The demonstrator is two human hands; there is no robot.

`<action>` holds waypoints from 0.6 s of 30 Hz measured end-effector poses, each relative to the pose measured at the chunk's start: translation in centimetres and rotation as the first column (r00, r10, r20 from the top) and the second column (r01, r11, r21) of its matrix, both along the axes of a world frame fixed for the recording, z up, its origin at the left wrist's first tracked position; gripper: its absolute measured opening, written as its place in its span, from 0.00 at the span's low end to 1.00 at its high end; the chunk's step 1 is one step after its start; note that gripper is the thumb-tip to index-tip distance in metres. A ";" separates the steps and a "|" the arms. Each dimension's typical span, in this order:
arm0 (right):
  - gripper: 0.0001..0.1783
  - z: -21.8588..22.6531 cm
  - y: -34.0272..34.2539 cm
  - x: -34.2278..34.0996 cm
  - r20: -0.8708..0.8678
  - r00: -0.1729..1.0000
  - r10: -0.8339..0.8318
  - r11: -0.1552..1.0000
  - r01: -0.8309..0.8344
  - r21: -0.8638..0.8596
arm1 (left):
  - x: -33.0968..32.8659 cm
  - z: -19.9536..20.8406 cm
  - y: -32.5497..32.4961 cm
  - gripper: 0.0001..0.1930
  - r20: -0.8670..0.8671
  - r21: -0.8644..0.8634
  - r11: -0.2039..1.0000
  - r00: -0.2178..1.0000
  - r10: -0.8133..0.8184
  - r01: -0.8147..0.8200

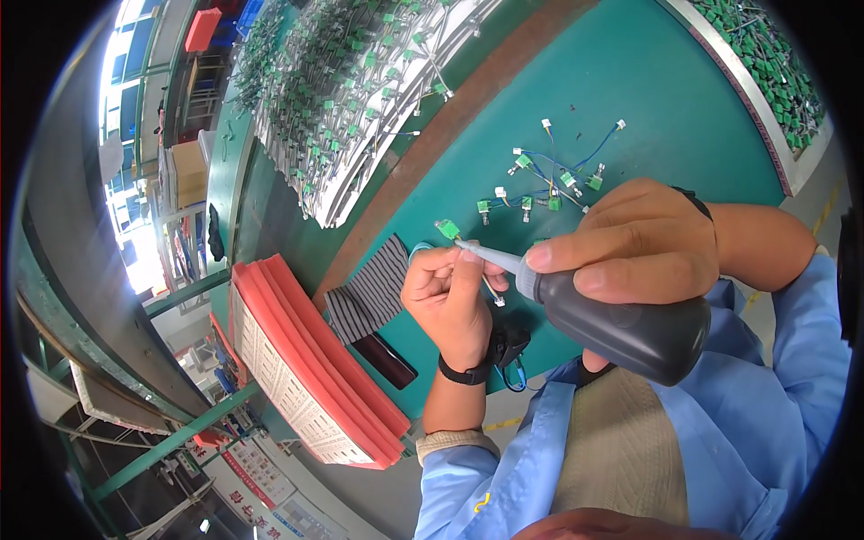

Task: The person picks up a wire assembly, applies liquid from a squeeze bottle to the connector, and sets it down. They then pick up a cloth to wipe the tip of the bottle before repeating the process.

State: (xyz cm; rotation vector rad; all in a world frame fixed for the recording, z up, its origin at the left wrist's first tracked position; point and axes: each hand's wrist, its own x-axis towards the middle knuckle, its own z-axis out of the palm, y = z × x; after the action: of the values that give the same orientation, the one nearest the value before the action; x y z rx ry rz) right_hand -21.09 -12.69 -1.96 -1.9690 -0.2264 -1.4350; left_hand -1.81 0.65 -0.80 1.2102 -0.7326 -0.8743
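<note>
My right hand [630, 243] grips a dark grey squeeze bottle [630, 328] with a long light grey nozzle [493, 258]. The nozzle's tip meets, or comes very near, the wire end of a small green potentiometer [447, 229]. Between thumb and fingertips, my left hand [454, 292] pinches that part by its short wires, and a white plug [499, 301] dangles below the fingers. Several similar green parts with blue wires and white plugs [569, 179] lie loose on the green mat [630, 81], beyond my right hand.
Piles of wired green parts [333, 99] fill a white tray at the far left. Another white-edged tray [765, 117] holds more at the far right. Left of my hands are a striped cloth [367, 292], a dark phone [385, 360] and a stack of red-orange bins [315, 360].
</note>
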 end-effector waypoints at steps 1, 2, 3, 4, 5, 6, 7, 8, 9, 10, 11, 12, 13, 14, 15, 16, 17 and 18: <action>0.21 0.0 0.0 0.0 0.001 1.000 0.002 1.000 -0.002 0.000 | 0.0 0.0 0.0 0.02 -0.001 0.000 1.000 1.000 0.000 0.000; 0.21 0.0 0.0 0.0 0.001 1.000 0.003 1.000 -0.003 0.001 | 0.0 0.1 0.0 0.02 -0.003 0.001 1.000 1.000 0.000 0.000; 0.21 -0.1 0.0 0.0 0.003 1.000 0.005 1.000 -0.005 0.003 | 0.0 0.0 0.0 0.02 -0.003 0.001 1.000 1.000 0.000 0.000; 0.21 -0.1 0.0 0.0 0.003 1.000 0.005 1.000 -0.005 0.003 | 0.0 0.0 0.0 0.03 -0.003 0.001 1.000 1.000 -0.001 0.001; 0.21 -0.1 0.0 0.0 0.005 1.000 0.005 1.000 -0.005 0.010 | 0.0 -0.1 -0.1 0.03 -0.004 0.001 1.000 1.000 -0.001 0.001; 0.21 -0.1 0.0 0.0 0.007 1.000 0.005 1.000 -0.005 0.017 | 0.1 -0.1 -0.1 0.03 -0.005 0.001 1.000 1.000 -0.002 0.002; 0.21 -0.2 -0.1 0.0 0.009 1.000 0.004 1.000 -0.004 0.023 | 0.1 -0.2 -0.2 0.03 -0.006 0.001 1.000 1.000 -0.003 0.003; 0.21 -0.2 -0.1 0.1 0.010 1.000 0.005 1.000 -0.005 0.022 | 0.1 -0.1 -0.2 0.03 -0.006 -0.001 1.000 1.000 -0.004 0.004; 0.21 -0.2 -0.1 0.1 0.009 1.000 0.006 1.000 -0.006 0.020 | 0.1 0.0 -0.1 0.03 -0.007 -0.003 1.000 1.000 -0.005 0.005; 0.22 -0.3 -0.1 0.1 0.009 1.000 0.007 1.000 -0.007 0.018 | 0.1 0.0 -0.1 0.03 -0.008 -0.005 1.000 1.000 -0.006 0.006; 0.23 -0.3 -0.1 0.1 0.008 1.000 0.008 1.000 -0.008 0.017 | 0.1 0.0 -0.1 0.03 -0.007 -0.006 1.000 1.000 -0.006 0.006; 0.23 -0.3 -0.1 0.1 0.009 1.000 0.009 1.000 -0.009 0.016 | 0.1 0.1 -0.2 0.04 -0.011 -0.012 1.000 1.000 -0.009 0.009; 0.24 -0.1 -0.1 0.1 0.005 1.000 0.006 1.000 -0.006 0.022 | 0.0 0.1 -0.2 0.04 -0.017 -0.019 1.000 1.000 -0.013 0.013; 0.25 0.0 0.0 0.0 0.002 1.000 0.003 1.000 -0.003 0.028 | 0.0 0.1 -0.2 0.04 -0.023 -0.026 1.000 1.000 -0.017 0.017; 0.26 0.1 0.0 0.0 -0.001 1.000 0.000 0.999 0.000 0.035 | 0.0 0.1 -0.2 0.04 -0.023 -0.027 0.999 1.000 -0.018 0.017; 0.26 0.1 0.0 -0.1 -0.002 1.000 0.000 0.999 0.000 0.034 | 0.1 0.1 -0.2 0.04 -0.023 -0.025 1.000 1.000 -0.019 0.018; 0.27 0.2 0.0 -0.1 -0.009 1.000 0.002 0.999 -0.002 0.032 | 0.1 0.1 -0.1 0.04 -0.023 -0.023 1.000 1.000 -0.020 0.020; 0.28 0.2 -0.1 -0.2 -0.015 1.000 0.004 1.000 -0.004 0.030 | 0.1 0.0 -0.1 0.04 -0.023 -0.020 1.000 1.000 -0.021 0.021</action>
State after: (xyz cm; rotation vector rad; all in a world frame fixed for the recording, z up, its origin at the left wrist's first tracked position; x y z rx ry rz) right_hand -21.27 -12.75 -1.77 -1.9537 -0.2014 -1.4129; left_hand -1.66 0.55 -0.76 1.1749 -0.7351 -0.8949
